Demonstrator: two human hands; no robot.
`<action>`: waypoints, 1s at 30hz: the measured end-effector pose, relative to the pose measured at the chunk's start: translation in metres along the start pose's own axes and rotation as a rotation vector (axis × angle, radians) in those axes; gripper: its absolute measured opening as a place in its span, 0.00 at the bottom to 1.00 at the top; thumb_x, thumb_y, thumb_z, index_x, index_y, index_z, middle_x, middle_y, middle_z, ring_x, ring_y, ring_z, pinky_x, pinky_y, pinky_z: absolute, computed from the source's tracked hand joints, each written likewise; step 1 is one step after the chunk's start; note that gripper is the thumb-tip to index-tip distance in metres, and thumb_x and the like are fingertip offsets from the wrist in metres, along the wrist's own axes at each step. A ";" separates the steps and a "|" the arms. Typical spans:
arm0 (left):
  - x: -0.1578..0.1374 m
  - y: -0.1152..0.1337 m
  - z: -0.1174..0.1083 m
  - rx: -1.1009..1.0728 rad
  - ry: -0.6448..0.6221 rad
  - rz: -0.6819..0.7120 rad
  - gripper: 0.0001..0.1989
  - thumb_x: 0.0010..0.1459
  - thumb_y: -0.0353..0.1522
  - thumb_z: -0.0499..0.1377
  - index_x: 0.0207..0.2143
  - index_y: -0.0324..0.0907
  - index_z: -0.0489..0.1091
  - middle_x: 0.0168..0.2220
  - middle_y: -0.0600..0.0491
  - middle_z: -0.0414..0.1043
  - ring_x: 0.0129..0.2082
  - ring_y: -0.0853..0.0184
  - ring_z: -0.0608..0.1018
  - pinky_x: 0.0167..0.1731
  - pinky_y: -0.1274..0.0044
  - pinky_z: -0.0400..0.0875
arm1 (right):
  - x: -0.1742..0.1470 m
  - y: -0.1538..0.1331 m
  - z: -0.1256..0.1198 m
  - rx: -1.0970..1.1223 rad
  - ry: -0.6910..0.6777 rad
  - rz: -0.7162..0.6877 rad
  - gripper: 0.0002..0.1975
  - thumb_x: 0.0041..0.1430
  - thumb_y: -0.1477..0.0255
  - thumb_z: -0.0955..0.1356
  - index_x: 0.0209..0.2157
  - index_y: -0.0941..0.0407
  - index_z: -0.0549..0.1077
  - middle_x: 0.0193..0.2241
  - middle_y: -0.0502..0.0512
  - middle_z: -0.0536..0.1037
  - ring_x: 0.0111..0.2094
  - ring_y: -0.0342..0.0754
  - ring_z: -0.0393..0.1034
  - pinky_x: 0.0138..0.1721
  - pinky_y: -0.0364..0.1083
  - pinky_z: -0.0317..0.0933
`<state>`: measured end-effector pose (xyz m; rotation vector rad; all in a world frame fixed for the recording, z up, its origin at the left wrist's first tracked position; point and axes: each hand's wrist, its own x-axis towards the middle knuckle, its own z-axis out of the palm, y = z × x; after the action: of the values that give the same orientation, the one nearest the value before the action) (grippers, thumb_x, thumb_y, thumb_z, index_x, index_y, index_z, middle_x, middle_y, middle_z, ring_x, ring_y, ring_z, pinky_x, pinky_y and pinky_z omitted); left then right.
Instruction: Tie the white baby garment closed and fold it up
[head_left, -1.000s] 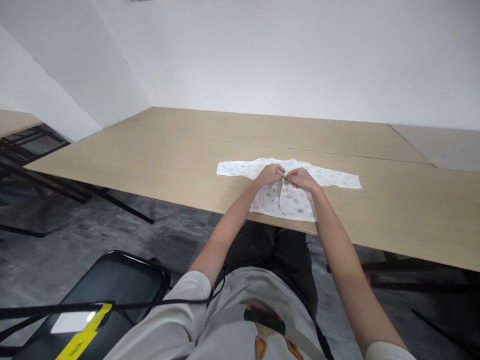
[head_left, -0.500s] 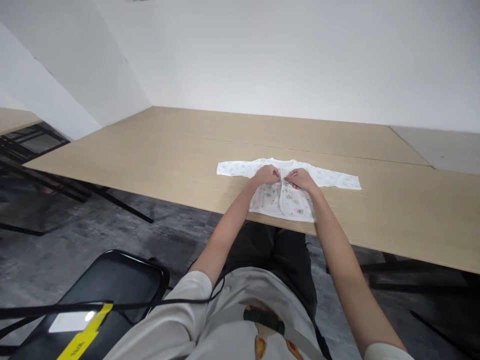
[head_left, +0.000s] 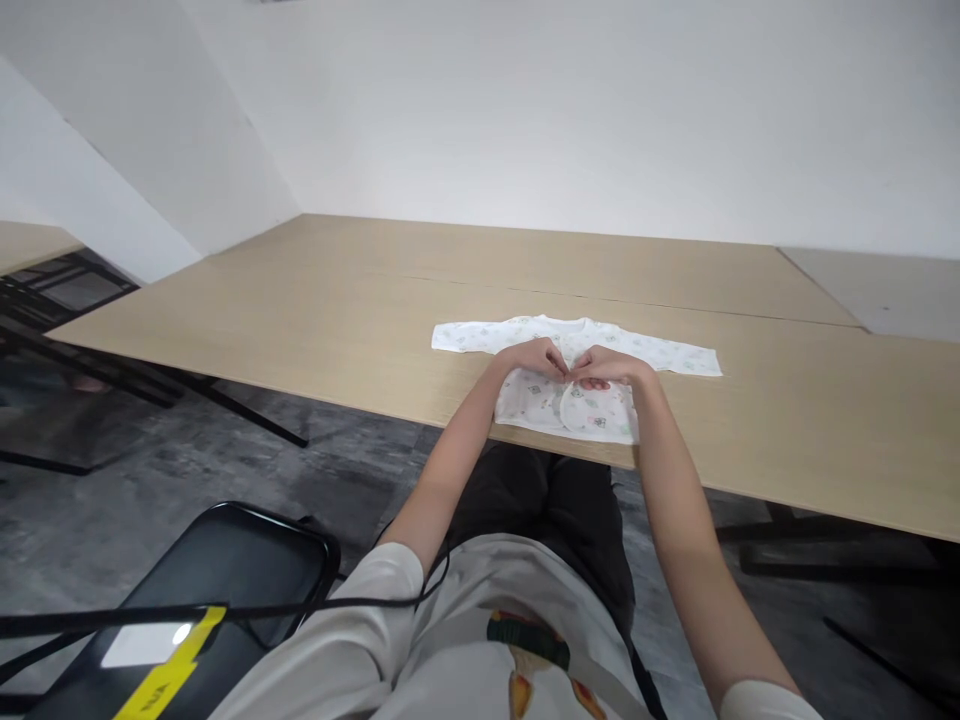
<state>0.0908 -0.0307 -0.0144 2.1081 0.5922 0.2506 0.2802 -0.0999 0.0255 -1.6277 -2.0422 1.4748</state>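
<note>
Head view: my left hand [head_left: 541, 358] and right hand [head_left: 606, 365], fingertips pinched together, grip the shirt [head_left: 596, 412] mid-front, near the table's [head_left: 300, 320] near edge; light, even tension should keep the overlap flat.

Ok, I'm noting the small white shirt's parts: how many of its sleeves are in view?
2. One sleeve stretches out to the left of the left hand, the other sleeve to the right of the right hand; both lie on the table.
</note>
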 end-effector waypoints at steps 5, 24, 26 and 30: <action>-0.001 0.002 0.001 0.015 -0.022 -0.030 0.12 0.44 0.38 0.68 0.33 0.44 0.81 0.31 0.53 0.80 0.29 0.71 0.76 0.31 0.81 0.66 | -0.002 0.005 -0.005 -0.008 -0.069 -0.040 0.18 0.45 0.60 0.74 0.17 0.58 0.70 0.16 0.50 0.68 0.17 0.37 0.57 0.19 0.41 0.52; -0.001 0.007 0.003 -0.053 0.012 -0.048 0.10 0.43 0.34 0.67 0.31 0.40 0.81 0.26 0.53 0.77 0.26 0.72 0.73 0.30 0.79 0.66 | -0.004 0.006 -0.006 0.038 -0.054 -0.041 0.13 0.44 0.65 0.73 0.19 0.59 0.71 0.15 0.49 0.68 0.16 0.37 0.56 0.18 0.40 0.51; -0.001 0.007 0.003 -0.052 0.014 -0.049 0.11 0.44 0.35 0.67 0.31 0.40 0.81 0.27 0.52 0.77 0.26 0.72 0.73 0.30 0.80 0.66 | -0.004 0.006 -0.006 0.049 -0.058 -0.046 0.12 0.45 0.65 0.72 0.20 0.59 0.71 0.15 0.49 0.68 0.16 0.37 0.56 0.18 0.40 0.51; -0.001 0.007 0.003 -0.062 0.015 -0.048 0.12 0.43 0.36 0.67 0.32 0.40 0.81 0.27 0.53 0.77 0.27 0.72 0.73 0.29 0.80 0.65 | -0.005 0.005 -0.006 0.058 -0.061 -0.044 0.11 0.45 0.66 0.72 0.20 0.59 0.71 0.16 0.49 0.68 0.16 0.37 0.56 0.18 0.40 0.51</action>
<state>0.0933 -0.0366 -0.0101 2.0313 0.6358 0.2549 0.2893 -0.1004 0.0269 -1.5246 -2.0329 1.5719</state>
